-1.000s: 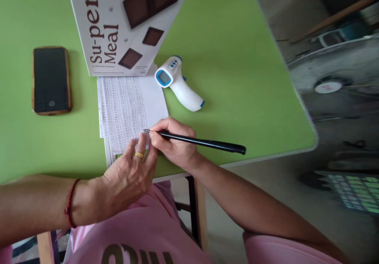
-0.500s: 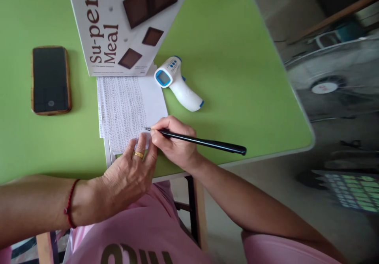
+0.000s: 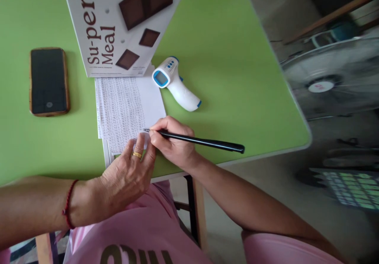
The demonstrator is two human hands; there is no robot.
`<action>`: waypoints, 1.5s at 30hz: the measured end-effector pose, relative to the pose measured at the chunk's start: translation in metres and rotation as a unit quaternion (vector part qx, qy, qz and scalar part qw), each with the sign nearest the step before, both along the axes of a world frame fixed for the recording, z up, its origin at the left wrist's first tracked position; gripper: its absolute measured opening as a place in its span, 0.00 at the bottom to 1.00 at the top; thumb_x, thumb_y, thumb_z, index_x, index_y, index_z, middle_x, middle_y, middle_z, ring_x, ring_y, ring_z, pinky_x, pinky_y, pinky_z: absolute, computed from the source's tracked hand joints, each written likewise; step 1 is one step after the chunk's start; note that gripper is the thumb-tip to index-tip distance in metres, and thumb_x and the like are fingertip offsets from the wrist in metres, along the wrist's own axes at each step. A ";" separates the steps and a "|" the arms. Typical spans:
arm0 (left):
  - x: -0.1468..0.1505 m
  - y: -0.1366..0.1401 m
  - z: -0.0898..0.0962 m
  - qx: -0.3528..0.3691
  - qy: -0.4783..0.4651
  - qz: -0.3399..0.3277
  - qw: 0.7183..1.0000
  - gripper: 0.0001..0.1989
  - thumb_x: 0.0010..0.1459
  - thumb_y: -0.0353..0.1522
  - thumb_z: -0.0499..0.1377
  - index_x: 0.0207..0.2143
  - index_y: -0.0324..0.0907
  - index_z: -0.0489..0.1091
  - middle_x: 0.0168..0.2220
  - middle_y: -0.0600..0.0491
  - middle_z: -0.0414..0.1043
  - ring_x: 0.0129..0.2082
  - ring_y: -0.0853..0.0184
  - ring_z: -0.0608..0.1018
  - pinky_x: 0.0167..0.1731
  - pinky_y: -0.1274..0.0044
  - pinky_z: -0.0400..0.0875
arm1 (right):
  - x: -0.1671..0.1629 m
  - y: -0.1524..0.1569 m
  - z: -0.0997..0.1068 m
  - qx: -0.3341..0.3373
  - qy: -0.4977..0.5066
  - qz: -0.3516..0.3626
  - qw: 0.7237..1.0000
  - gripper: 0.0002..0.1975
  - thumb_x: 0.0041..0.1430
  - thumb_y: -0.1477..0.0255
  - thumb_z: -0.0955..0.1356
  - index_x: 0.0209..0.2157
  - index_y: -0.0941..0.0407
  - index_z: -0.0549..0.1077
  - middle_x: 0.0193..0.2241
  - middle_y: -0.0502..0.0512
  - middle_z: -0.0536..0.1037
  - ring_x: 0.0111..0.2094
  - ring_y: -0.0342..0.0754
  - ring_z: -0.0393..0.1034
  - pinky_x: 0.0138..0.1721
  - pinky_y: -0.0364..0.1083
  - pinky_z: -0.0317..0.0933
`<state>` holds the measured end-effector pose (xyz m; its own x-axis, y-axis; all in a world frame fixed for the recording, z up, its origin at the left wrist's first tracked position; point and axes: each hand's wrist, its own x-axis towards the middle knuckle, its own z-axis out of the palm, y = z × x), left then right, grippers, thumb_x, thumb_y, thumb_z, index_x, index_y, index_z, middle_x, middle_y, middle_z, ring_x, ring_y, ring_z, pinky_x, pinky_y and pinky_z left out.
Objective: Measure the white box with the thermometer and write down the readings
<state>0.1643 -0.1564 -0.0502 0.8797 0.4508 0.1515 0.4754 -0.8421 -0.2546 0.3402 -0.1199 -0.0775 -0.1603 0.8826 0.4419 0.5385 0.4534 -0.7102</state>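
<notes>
A black pen [image 3: 204,141] is pinched in my right hand [image 3: 174,141], its tip at the written lines on a sheet of paper [image 3: 122,110]. Dense rows of small handwriting cover most of the sheet, and a strip on its right is blank. My left hand [image 3: 128,173] lies on the paper's near edge with its fingers stretched out, close to my right thumb. It wears a gold ring. More paper shows under the sheet's left side. The far end of the paper is hidden by a white "Su-per Meal" box [image 3: 103,39].
A white and blue infrared thermometer [image 3: 177,84] lies to the right of the paper. On the left rests a phone [image 3: 49,81] in a brown case. The green table [image 3: 237,78] ends at a pale rim on the right, with a fan [image 3: 321,84] beyond.
The whole view has shifted slightly, so the things on the table appear a little further left. Both hands and the pen keep nearly the same place on the paper.
</notes>
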 end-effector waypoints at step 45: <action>-0.002 -0.001 -0.003 -0.007 -0.014 -0.009 1.000 0.23 0.60 0.27 0.50 0.56 0.28 0.71 0.59 0.37 0.69 0.58 0.47 0.73 0.54 0.63 0.72 | 0.003 0.000 0.000 -0.001 -0.005 -0.032 0.999 0.07 0.56 0.73 0.67 0.26 0.52 0.65 0.17 0.43 0.69 0.18 0.40 0.62 0.21 0.41 0.60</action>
<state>0.1625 -0.1570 -0.0528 0.8832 0.4375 0.1692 0.4670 -0.8540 -0.2292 0.3429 -0.1203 -0.0773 -0.1073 0.8921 0.4388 0.5730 0.4162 -0.7060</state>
